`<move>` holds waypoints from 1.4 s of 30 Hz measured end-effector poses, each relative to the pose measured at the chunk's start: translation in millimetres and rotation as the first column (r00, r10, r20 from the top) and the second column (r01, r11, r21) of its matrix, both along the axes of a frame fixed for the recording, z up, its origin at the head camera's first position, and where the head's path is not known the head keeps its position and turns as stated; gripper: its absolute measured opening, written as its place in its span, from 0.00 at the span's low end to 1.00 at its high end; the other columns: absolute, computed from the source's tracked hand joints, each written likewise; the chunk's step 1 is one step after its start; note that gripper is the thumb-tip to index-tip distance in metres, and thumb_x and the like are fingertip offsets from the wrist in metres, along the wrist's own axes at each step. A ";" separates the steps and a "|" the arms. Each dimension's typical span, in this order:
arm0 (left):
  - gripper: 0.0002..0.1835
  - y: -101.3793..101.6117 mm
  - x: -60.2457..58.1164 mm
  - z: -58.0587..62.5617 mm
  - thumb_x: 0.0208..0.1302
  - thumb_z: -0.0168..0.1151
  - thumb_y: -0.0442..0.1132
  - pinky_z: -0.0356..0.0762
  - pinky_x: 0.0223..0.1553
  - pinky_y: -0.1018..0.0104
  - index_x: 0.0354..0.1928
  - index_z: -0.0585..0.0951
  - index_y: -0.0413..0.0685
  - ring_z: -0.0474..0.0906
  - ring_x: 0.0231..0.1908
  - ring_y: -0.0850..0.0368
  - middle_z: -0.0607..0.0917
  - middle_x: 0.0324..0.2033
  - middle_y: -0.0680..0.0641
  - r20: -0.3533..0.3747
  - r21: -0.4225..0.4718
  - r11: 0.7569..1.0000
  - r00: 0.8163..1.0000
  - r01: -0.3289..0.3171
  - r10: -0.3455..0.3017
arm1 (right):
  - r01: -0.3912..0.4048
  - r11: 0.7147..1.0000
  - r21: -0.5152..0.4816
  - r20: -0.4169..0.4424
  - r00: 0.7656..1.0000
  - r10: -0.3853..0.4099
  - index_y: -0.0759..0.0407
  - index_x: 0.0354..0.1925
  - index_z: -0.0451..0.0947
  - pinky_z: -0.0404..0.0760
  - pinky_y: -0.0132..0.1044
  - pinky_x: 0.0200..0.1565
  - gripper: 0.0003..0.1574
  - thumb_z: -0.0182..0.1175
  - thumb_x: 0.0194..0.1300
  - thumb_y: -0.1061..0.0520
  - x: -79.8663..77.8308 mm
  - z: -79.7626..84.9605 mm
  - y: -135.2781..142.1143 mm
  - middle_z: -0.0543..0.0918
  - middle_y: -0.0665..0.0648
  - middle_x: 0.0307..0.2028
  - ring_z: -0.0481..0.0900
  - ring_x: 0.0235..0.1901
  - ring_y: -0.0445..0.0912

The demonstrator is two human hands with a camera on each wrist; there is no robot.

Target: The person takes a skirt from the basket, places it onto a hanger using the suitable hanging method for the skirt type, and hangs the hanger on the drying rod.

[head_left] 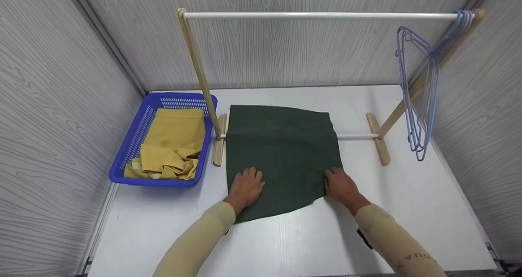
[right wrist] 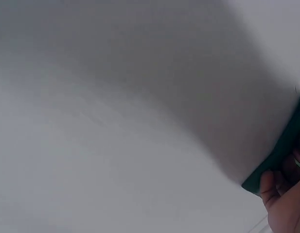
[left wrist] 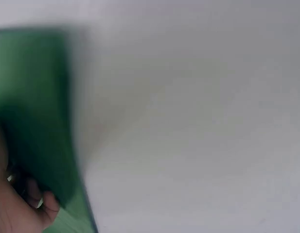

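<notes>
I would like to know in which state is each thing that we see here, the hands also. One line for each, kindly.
Green cloth: spread out, mostly flat
Left hand: resting on the cloth, fingers extended
Right hand: gripping the cloth's right edge
Blue basket: upright, holding yellow fabric
Yellow fabric: flat at the back, rumpled in front
Rack: standing
Hangers: hanging together at the bar's right end

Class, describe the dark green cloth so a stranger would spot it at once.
Find the white table and the rack standing on it. Between the rack's wooden feet, the dark green cloth lies spread out, with the left hand on it. Unlike the yellow cloth in the blue basket, it is green.
</notes>
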State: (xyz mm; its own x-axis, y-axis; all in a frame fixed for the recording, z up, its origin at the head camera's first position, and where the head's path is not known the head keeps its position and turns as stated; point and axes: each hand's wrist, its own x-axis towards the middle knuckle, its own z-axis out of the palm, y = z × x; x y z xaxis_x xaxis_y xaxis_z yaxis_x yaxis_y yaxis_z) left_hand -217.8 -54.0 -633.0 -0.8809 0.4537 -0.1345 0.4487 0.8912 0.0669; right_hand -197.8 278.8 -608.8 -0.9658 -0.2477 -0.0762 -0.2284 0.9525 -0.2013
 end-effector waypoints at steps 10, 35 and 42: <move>0.23 -26.0 2.0 -19.4 0.77 0.42 0.56 0.73 0.52 0.51 0.55 0.73 0.45 0.71 0.49 0.46 0.74 0.48 0.42 -0.104 0.005 1.000 0.995 0.007 -0.006 | -0.050 0.999 0.018 0.073 0.996 0.048 0.68 0.49 0.72 0.76 0.52 0.44 0.14 0.51 0.75 0.58 2.8 -2.3 -4.6 0.71 0.63 0.38 0.71 0.37 0.54; 0.22 -20.2 0.7 -10.1 0.78 0.44 0.54 0.71 0.54 0.51 0.56 0.73 0.45 0.70 0.51 0.46 0.74 0.49 0.42 -0.066 0.028 0.998 0.997 -0.048 0.050 | -0.010 0.999 0.049 -0.002 1.000 0.010 0.70 0.49 0.68 0.75 0.56 0.45 0.15 0.51 0.75 0.58 5.3 -10.1 -10.3 0.70 0.66 0.42 0.68 0.42 0.58; 0.25 -22.3 0.2 39.2 0.77 0.45 0.54 0.69 0.61 0.47 0.63 0.71 0.43 0.72 0.58 0.45 0.77 0.56 0.40 0.045 -0.019 0.997 0.997 -0.069 0.069 | 0.003 0.999 0.045 0.083 0.996 -0.007 0.69 0.48 0.71 0.78 0.55 0.43 0.13 0.52 0.74 0.58 5.7 5.0 -9.9 0.74 0.66 0.40 0.75 0.40 0.58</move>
